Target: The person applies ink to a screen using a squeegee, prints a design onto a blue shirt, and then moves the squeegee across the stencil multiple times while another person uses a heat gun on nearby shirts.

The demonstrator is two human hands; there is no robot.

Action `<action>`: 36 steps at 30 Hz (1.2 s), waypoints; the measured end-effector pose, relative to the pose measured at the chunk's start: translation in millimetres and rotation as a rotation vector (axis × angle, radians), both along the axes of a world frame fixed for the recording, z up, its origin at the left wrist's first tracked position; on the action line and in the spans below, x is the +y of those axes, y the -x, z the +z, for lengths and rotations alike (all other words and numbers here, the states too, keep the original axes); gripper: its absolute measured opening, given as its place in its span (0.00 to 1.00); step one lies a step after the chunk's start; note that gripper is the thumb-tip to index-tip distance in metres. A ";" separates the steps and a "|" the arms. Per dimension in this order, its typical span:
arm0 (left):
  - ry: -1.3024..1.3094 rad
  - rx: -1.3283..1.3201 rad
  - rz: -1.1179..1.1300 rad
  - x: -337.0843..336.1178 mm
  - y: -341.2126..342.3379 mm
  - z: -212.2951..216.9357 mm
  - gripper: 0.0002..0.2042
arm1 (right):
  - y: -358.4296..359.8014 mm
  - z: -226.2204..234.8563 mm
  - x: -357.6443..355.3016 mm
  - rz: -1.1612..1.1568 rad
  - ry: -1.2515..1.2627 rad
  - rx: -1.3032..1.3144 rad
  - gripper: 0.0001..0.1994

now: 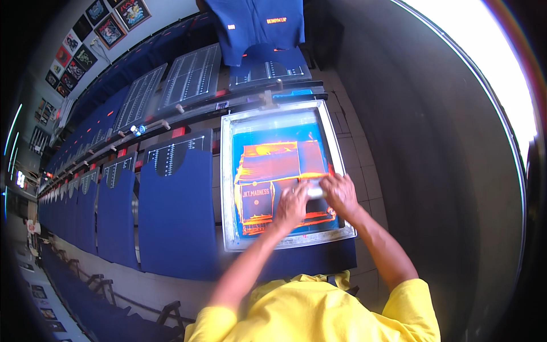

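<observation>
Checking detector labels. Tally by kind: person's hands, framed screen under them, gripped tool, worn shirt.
Bare hands: 2 (left hand, right hand)
Rectangular metal-framed blue screen: 1
Pale handheld tool: 1
Yellow fabric shirt: 1
Total: 5

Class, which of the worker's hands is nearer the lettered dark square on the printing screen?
Left. The left hand is just right of the lettered dark square; the right hand is farther right, near the metal frame's right side.
</observation>
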State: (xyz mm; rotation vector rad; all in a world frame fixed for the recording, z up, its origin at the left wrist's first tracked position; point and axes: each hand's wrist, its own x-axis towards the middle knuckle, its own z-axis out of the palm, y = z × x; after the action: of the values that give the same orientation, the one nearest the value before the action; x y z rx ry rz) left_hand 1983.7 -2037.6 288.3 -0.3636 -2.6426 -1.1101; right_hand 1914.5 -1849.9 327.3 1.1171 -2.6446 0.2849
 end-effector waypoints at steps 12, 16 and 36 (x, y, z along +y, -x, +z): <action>0.000 -0.093 -0.043 17.1 -85.0 33.6 0.20 | -79.9 31.0 21.3 0.002 -0.030 -0.096 0.09; 0.064 -0.043 -0.006 20.2 -69.1 11.3 0.18 | -63.9 11.5 20.8 -0.010 -0.037 -0.078 0.10; 0.007 -0.029 0.066 15.4 -37.1 25.1 0.16 | -22.3 33.6 13.8 0.047 -0.076 -0.182 0.14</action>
State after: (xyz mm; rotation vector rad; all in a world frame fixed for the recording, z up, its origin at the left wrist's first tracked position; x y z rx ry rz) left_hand 2020.9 -2022.2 313.4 -0.2614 -2.6634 -1.0934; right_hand 1936.8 -1836.0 360.9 1.2331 -2.8116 0.3107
